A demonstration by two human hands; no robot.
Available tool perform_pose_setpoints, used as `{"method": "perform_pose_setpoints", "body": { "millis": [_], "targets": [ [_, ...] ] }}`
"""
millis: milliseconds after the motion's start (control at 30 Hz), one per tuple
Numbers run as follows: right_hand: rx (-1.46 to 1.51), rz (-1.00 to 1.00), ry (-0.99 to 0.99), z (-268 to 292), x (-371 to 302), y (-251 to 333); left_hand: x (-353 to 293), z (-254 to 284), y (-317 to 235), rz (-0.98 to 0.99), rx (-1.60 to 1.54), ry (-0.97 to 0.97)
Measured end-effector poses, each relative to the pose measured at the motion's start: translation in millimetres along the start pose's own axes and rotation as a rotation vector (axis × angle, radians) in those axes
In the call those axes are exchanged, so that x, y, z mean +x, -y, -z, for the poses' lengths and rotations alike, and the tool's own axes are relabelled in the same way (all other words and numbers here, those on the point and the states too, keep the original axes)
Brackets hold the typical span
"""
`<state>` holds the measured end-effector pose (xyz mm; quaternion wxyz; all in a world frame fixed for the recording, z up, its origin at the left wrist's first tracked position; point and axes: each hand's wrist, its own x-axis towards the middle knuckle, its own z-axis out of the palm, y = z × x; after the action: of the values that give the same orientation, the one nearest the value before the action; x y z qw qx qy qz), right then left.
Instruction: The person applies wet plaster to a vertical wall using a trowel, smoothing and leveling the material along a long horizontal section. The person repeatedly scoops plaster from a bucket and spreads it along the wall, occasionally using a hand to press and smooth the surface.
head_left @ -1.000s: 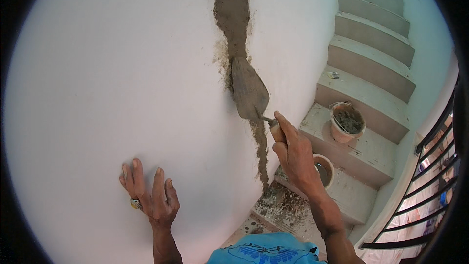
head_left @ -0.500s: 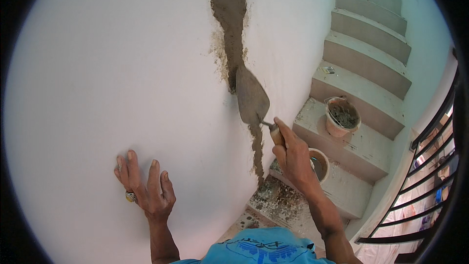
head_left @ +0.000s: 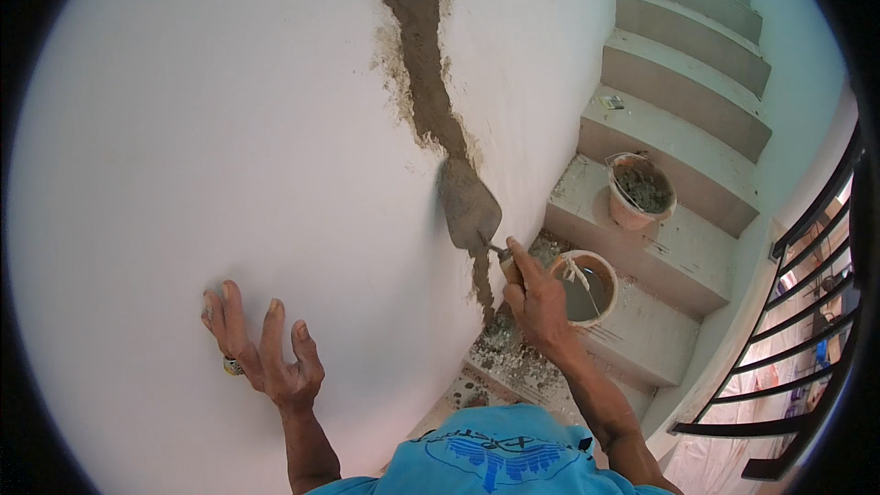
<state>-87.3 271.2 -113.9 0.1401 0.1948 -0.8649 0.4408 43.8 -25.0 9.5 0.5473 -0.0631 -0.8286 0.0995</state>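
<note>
My right hand (head_left: 537,304) is wrapped round the wooden handle of a trowel (head_left: 469,206). The trowel's blade lies against the white wall (head_left: 183,128), over a long strip of wet grey mortar (head_left: 422,55). Above the blade the mortar runs up to the top of the view with ragged edges; below it a narrower strip continues down to the step. The blade hides the stretch of the strip behind it. Fingers spread, my left hand (head_left: 275,348) is at the wall, left of the strip, with a ring on one finger and nothing in its grip.
A bucket of mortar (head_left: 640,191) stands on a stair step to the right. A second bucket (head_left: 585,289) holding greyish liquid sits below it, beside my right hand. Mortar crumbs (head_left: 513,357) litter the lower step. Stairs (head_left: 687,64) climb away; a black railing (head_left: 779,339) borders the right.
The trowel and my right hand have moved down along the strip, and more mortar shows above the blade. The lower bucket is now more in sight. My left hand stays spread.
</note>
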Motion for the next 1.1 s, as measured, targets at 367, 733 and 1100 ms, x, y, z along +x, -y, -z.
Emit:
{"method": "perform_pose_setpoints", "body": {
  "millis": [367, 733, 1100],
  "targets": [
    [0.133, 0.098, -0.073, -21.0, 40.9, 43.9, 3.8, 16.5, 2.2, -0.003, 0.069, -0.041],
    [0.374, 0.079, -0.019, -29.3, 14.9, 44.5, 6.6, 23.9, 15.1, 0.026, 0.24, -0.115],
    [0.503, 0.102, -0.034, -41.0, 44.6, 51.3, 9.9, 21.9, 16.8, -0.034, 0.209, -0.126]
  ]
}}
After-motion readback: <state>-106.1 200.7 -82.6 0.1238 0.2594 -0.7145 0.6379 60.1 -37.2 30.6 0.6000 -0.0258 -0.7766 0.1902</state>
